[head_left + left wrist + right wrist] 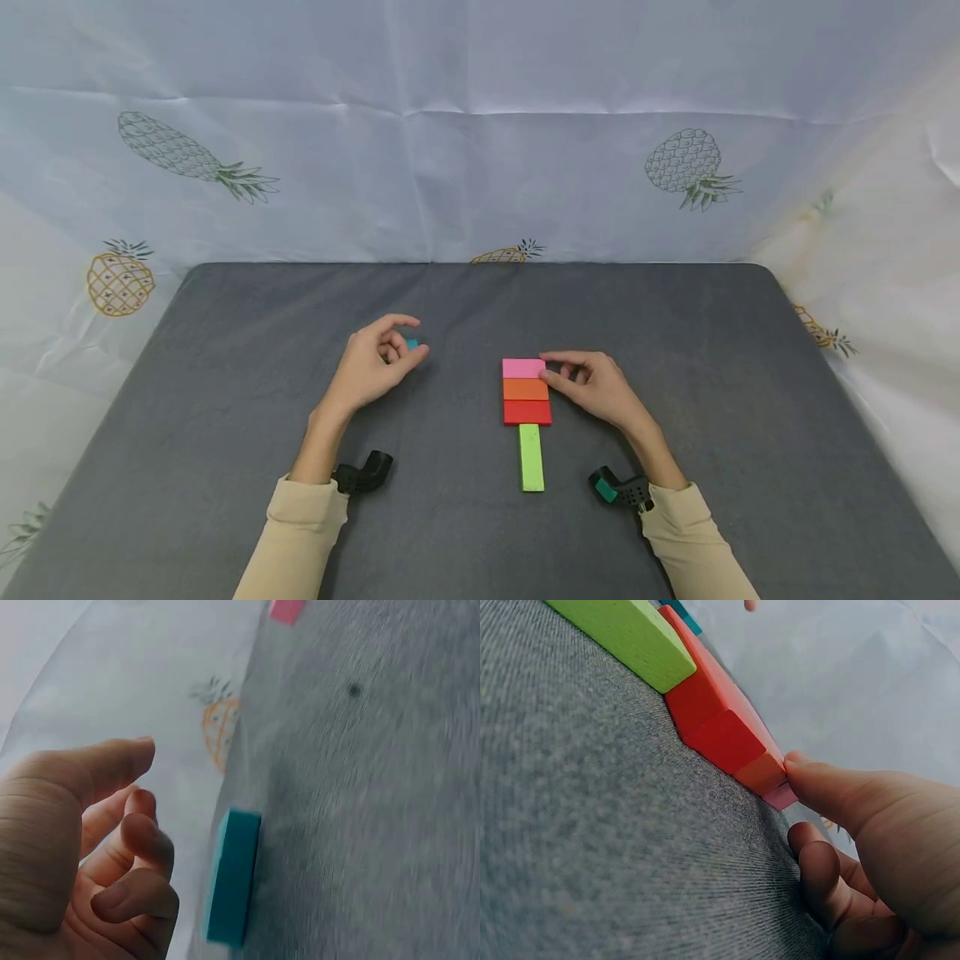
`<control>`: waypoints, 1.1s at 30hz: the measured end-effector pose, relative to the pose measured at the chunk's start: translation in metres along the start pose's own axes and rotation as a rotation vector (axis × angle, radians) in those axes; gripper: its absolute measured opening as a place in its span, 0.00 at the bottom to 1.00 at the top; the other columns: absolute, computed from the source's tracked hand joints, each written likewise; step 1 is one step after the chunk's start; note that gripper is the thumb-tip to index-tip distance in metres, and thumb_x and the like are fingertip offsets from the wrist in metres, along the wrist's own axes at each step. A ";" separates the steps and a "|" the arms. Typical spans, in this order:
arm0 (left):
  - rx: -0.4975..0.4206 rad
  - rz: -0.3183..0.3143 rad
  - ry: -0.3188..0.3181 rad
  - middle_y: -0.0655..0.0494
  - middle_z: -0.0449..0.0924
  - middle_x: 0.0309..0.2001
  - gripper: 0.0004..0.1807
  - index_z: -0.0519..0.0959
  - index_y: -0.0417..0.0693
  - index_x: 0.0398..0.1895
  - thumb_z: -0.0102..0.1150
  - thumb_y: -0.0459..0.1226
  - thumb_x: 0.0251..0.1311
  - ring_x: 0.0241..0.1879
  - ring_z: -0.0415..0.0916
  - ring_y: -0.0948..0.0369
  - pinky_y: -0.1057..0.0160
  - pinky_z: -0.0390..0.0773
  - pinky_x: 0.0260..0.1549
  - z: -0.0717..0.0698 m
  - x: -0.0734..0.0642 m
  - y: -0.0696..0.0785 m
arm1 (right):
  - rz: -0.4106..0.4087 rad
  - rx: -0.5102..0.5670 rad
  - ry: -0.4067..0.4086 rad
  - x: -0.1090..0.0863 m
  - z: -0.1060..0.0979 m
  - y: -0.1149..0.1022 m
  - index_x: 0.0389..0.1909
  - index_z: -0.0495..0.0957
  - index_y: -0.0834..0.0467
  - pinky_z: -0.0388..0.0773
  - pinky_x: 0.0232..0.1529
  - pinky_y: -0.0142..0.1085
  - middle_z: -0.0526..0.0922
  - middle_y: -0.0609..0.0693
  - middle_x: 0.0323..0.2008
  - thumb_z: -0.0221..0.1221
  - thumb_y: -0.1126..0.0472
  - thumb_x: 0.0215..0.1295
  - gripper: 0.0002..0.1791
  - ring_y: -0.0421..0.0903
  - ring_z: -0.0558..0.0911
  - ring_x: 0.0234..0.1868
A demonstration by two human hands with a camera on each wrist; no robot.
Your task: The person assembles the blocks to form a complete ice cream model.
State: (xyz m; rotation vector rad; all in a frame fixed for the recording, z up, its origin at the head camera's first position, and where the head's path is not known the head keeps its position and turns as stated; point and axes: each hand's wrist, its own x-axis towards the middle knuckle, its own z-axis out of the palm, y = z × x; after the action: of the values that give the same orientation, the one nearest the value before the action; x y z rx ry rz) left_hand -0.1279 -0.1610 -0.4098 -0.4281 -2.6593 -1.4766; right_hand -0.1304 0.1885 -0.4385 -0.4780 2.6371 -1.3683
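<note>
Three flat blocks lie side by side in a stack-like row: a pink block (523, 368) at the far end, an orange block (525, 389) in the middle and a red block (527, 412) nearest. A light green block (531, 458) extends from the red one toward the person. My right hand (592, 387) pinches the pink block's right end, index finger at its far corner and thumb (817, 784) by the seam with the orange one. My left hand (375, 358) hovers beside a blue block (234, 877), fingers loosely bent and apart from it; in the head view the hand mostly hides that block.
A dark grey cloth (450, 533) covers the table. Behind it hangs a pale curtain (450, 183) printed with pineapples. Black wrist cameras are strapped at the left cuff (307, 512) and the right cuff (671, 508).
</note>
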 end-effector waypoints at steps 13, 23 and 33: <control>-0.064 -0.087 0.239 0.56 0.76 0.23 0.20 0.79 0.37 0.58 0.68 0.34 0.64 0.16 0.68 0.69 0.69 0.71 0.24 -0.012 -0.018 -0.032 | -0.019 -0.008 0.004 0.000 0.001 0.002 0.54 0.86 0.59 0.59 0.17 0.29 0.78 0.48 0.26 0.68 0.59 0.66 0.17 0.33 0.64 0.15; -0.057 -0.127 0.199 0.58 0.77 0.25 0.22 0.78 0.39 0.60 0.68 0.36 0.65 0.18 0.71 0.69 0.73 0.75 0.33 -0.016 -0.022 -0.039 | -0.005 0.002 -0.006 0.001 0.000 0.002 0.54 0.85 0.60 0.58 0.17 0.29 0.78 0.51 0.27 0.68 0.58 0.67 0.17 0.33 0.64 0.15; 0.040 -0.138 0.144 0.52 0.80 0.27 0.22 0.78 0.41 0.59 0.69 0.38 0.64 0.19 0.73 0.70 0.72 0.74 0.33 -0.016 -0.023 -0.043 | 0.019 0.007 -0.017 0.001 -0.001 0.001 0.55 0.85 0.58 0.58 0.18 0.28 0.77 0.50 0.27 0.69 0.58 0.66 0.18 0.33 0.64 0.15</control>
State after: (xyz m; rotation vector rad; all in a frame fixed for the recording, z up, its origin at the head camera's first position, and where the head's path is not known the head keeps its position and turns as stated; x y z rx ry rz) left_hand -0.1190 -0.2011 -0.4412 -0.1325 -2.6455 -1.4264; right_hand -0.1320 0.1891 -0.4392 -0.4612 2.6160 -1.3608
